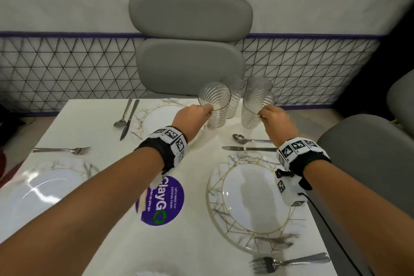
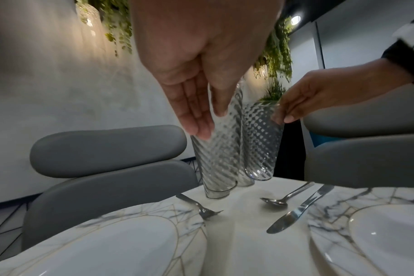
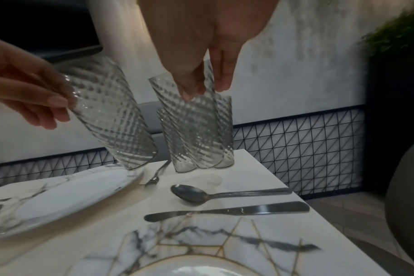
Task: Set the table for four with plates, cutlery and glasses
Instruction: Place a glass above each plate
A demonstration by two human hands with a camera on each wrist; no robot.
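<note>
Several ribbed clear glasses stand clustered at the far right of the white table (image 1: 112,242). My left hand (image 1: 209,111) pinches the rim of one glass (image 1: 216,105), thumb outside and fingers inside; it is tilted and lifted near the far plate (image 1: 156,119). My right hand (image 1: 261,114) pinches the rim of a second glass (image 1: 255,107), which is upright and low over the table. The left wrist view shows my left hand (image 2: 212,123) on its glass (image 2: 215,164). The right wrist view shows my right hand (image 3: 206,91) on its glass (image 3: 191,134), with two more glasses (image 3: 223,134) behind.
Marbled plates lie at the right (image 1: 248,204) and left (image 1: 44,186). A spoon (image 1: 248,140) and a knife (image 1: 248,148) lie just below my right hand. There are forks at the left (image 1: 65,150) and near right (image 1: 289,262). Grey chairs (image 1: 190,51) stand behind and to the right.
</note>
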